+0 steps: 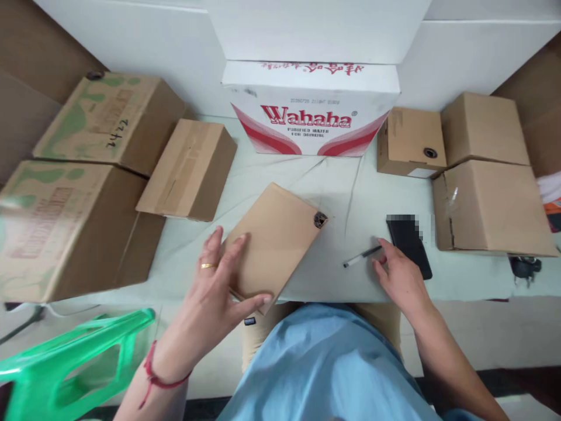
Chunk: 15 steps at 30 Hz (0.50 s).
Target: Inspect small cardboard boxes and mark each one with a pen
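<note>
A flat brown cardboard box [274, 240] lies askew at the table's front edge, a small dark round thing [320, 220] at its right corner. My left hand [223, 275] grips its near left end, thumb and index finger on the top face, the other fingers at the left side. To the right, a slim pen [362, 256] lies low over the cloth. My right hand [398, 272] has thumb and index finger closed around the pen's right end. Just beyond that hand is a black phone [411, 248], partly blurred out.
Larger cartons [87, 234] and a smaller taped box [188, 166] stand at left. A white Wahaha carton [311, 111] is at the back. More boxes [491, 202] stand at right, near a black plug [525, 267]. A green stool [87, 356] is below left.
</note>
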Each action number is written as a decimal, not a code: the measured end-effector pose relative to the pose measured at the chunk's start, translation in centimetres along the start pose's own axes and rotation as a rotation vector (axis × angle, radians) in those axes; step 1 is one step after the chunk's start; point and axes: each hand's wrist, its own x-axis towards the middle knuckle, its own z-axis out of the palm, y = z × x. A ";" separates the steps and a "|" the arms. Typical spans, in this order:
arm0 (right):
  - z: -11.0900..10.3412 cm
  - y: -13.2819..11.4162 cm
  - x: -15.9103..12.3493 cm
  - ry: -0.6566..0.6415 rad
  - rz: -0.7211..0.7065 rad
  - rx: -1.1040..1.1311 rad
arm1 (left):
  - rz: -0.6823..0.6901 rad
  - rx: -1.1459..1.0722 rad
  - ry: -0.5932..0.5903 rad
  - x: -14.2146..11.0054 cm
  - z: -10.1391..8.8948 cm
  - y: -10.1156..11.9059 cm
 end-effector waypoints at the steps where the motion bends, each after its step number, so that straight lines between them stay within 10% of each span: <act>1: -0.3 0.3 -0.1 0.034 0.018 -0.007 | -0.013 -0.011 -0.012 -0.1 0.0 -0.4; 6: -1.6 4.3 -1.5 0.282 0.202 -0.196 | 0.118 -0.089 -0.151 -1.3 0.4 0.1; 15: 0.7 5.8 -1.2 0.109 0.375 -0.181 | 0.226 -0.087 0.034 0.3 4.8 7.3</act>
